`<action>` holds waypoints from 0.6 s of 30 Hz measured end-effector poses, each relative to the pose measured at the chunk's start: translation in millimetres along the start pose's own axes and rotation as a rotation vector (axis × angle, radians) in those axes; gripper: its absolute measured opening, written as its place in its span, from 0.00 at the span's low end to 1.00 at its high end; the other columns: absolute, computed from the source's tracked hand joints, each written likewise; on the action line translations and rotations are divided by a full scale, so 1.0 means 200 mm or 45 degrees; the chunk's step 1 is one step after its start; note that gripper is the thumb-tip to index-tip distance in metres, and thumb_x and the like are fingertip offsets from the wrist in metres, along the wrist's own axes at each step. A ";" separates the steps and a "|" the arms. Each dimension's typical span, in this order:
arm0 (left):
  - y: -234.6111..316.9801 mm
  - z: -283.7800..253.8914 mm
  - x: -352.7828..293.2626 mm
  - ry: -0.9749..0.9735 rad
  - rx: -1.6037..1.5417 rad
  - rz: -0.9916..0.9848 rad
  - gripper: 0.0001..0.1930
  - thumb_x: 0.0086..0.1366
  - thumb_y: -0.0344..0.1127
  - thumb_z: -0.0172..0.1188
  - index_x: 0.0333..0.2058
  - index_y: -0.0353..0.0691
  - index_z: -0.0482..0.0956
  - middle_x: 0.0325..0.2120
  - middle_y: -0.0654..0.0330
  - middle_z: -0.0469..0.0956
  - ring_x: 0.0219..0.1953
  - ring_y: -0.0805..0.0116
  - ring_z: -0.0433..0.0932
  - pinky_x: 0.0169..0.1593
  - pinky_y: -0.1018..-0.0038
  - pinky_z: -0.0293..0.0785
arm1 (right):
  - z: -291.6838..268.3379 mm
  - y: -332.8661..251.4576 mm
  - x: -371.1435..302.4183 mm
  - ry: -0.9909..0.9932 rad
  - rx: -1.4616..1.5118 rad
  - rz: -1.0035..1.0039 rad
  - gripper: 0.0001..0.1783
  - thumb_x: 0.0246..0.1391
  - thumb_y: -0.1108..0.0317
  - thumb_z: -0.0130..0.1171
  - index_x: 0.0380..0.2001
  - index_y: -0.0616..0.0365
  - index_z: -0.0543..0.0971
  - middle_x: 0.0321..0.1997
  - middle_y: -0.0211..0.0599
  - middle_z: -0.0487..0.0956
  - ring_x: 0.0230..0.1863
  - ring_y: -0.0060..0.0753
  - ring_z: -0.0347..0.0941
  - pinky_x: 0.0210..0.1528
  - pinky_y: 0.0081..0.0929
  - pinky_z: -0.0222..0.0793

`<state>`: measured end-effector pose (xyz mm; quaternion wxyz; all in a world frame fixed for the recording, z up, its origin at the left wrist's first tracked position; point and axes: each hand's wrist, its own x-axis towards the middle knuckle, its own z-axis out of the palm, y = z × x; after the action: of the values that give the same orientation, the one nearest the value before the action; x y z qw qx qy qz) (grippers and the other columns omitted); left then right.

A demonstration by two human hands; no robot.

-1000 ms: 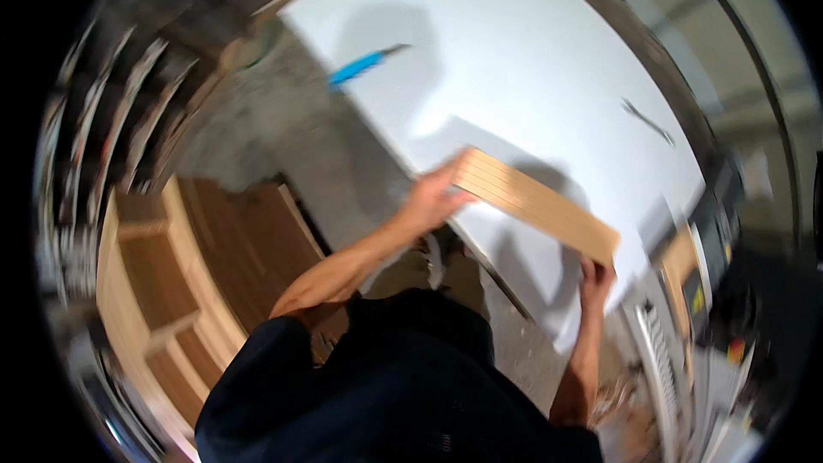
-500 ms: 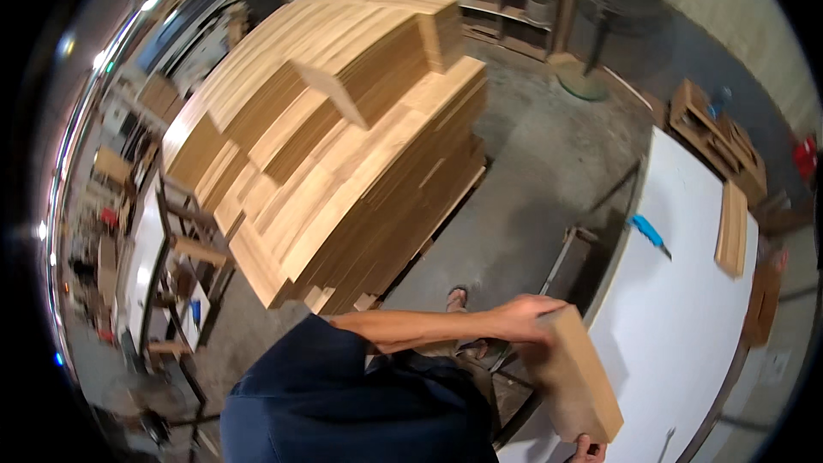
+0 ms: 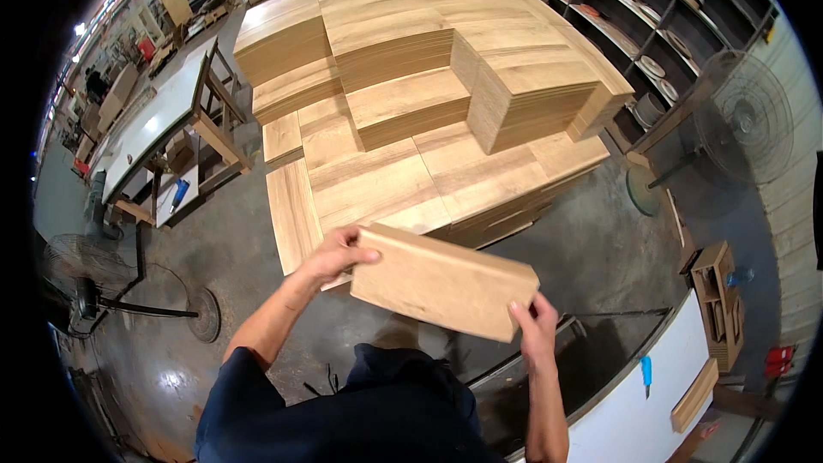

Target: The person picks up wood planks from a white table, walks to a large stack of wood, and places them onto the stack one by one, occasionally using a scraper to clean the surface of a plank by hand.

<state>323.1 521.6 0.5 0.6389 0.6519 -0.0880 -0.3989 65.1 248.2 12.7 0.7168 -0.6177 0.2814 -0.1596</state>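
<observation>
Between my two hands is a stack of wood-grain boards (image 3: 441, 285), held up in front of my body and tilted a little down to the right. My left hand (image 3: 336, 255) grips its left end, thumb on the broad face. Around the lower right corner closes my right hand (image 3: 535, 322), thumb likewise on the face. Just beyond the held stack rises a large stepped pile of wood-grain boards (image 3: 369, 180), its layers at several heights. The held stack overlaps the pile's near edge in view; whether they touch I cannot tell.
At lower right stands a white-topped table (image 3: 600, 424) with a blue utility knife (image 3: 646, 373) and a wooden strip (image 3: 694, 394) on it. Standing fans (image 3: 744, 116) are at right and left. Another white table (image 3: 159, 111) is at left; dark shelves (image 3: 634, 9) line the back right.
I have turned left, away from the white table toward the pile. The held stack has come off the table side and now hangs before the pile, gripped at both ends.
</observation>
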 end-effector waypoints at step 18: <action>0.52 -1.02 0.88 0.394 -0.341 -0.120 0.26 0.53 0.44 0.69 0.43 0.28 0.75 0.35 0.53 0.79 0.34 0.68 0.79 0.32 0.76 0.77 | 1.09 -0.30 1.96 -0.324 -0.116 0.292 0.20 0.51 0.60 0.66 0.37 0.69 0.78 0.35 0.37 0.80 0.38 0.23 0.74 0.44 0.22 0.67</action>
<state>611.1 550.0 -4.1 0.7063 0.6182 0.0955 -0.3314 513.4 185.0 7.2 0.7314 -0.6286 0.2639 0.0157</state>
